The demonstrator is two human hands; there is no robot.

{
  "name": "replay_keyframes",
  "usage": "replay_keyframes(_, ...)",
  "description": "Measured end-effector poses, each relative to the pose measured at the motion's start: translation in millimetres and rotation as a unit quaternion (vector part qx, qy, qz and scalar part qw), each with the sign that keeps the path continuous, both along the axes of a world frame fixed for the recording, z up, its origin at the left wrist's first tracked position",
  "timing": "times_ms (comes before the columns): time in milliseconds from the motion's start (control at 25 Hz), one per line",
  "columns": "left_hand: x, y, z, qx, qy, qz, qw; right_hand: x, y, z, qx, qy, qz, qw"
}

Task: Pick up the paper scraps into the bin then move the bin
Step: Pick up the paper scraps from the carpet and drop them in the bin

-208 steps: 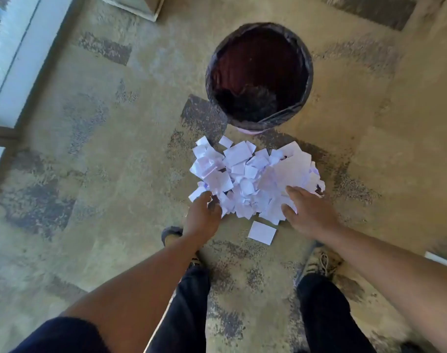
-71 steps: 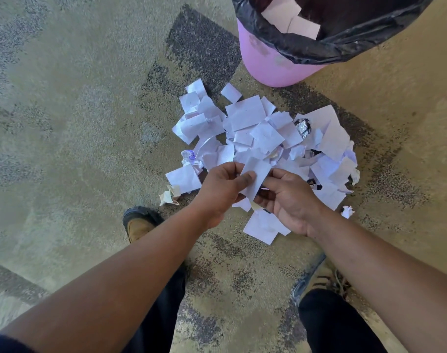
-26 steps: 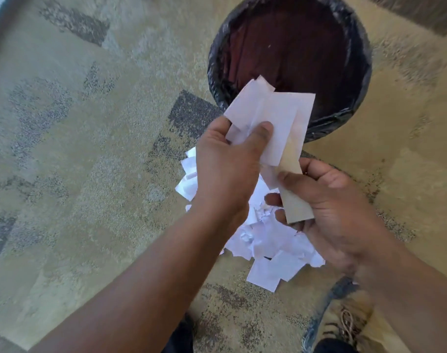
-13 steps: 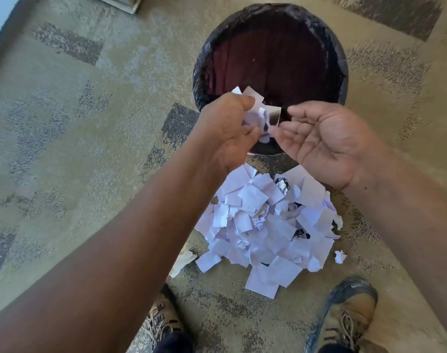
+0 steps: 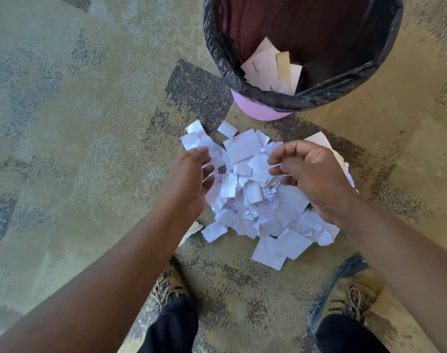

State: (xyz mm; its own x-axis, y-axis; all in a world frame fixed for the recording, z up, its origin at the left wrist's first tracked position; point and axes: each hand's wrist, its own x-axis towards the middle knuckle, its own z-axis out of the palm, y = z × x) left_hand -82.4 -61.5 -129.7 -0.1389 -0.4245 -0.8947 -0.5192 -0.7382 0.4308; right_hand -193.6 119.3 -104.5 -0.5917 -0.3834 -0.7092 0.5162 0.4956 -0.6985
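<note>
Mottled tan carpet floor [image 5: 64,149]; pink round bin [image 5: 301,54], black crinkly liner, few scraps inside, at floor's far edge. White paper scraps [image 5: 248,197] heaped before it. Left hand [image 5: 192,182], right hand [image 5: 316,177]: grips loosely curled, grasping nothing. Better scoop from both sides, squeeze tight.

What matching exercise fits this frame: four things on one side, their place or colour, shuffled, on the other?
Things:
1. bin
2. bin liner
3. pile of paper scraps
4. scraps in the bin

Place or colour:
A. black, folded over the rim
B. on the carpet between the two hands
C. pink wall, seen below the rim
D. resting against the near inner wall

Pairs: 1-C, 2-A, 3-B, 4-D
</note>
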Motion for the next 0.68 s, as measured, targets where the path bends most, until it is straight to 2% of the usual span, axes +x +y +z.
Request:
replay_keyframes(80, 50.7, 6.2, -47.2, -0.024, -0.114, -0.103, 0.988, 22.3, 12.0, -39.8, 0.085, -0.030, 0.104, 0.991)
replay_keyframes(160, 97.9, 20.9, -84.3, -0.012, -0.212, -0.230, 0.950, 39.6, 22.3, -71.5, 0.145, -0.054, 0.210, 0.965)
replay_keyframes(240, 138.4, 34.8, -110.8, -0.033, -0.301, -0.403, 0.864, 50.9, 27.0, -92.2, 0.186, -0.045, 0.284, 0.939)
replay_keyframes(280, 153.4, 40.4, -120.7, -0.060, -0.308, -0.470, 0.825, 55.1, 28.8, -101.7, 0.197, -0.034, 0.306, 0.931)
replay_keyframes(320, 163.7, 43.6, -125.8, -0.090, -0.293, -0.513, 0.802, 59.3, 30.4, -110.0, 0.202, -0.028, 0.325, 0.924)
replay_keyframes(360, 170.4, 43.4, -129.3, -0.116, -0.275, -0.527, 0.795, 63.3, 30.9, -116.1, 0.206, -0.025, 0.347, 0.915)
replay_keyframes(480, 172.3, 35.7, -137.0, -0.135, -0.286, -0.482, 0.817, 70.1, 32.1, -127.7, 0.221, -0.004, 0.379, 0.899)
replay_keyframes(640, 151.8, 22.4, -123.2, -0.118, -0.275, -0.508, 0.807, 69.8, 32.9, -127.1, 0.206, 0.058, 0.326, 0.921)
replay_keyframes(680, 144.3, 15.6, -117.6, -0.112, -0.261, -0.504, 0.815, 69.2, 32.6, -126.9, 0.207, 0.075, 0.309, 0.925)
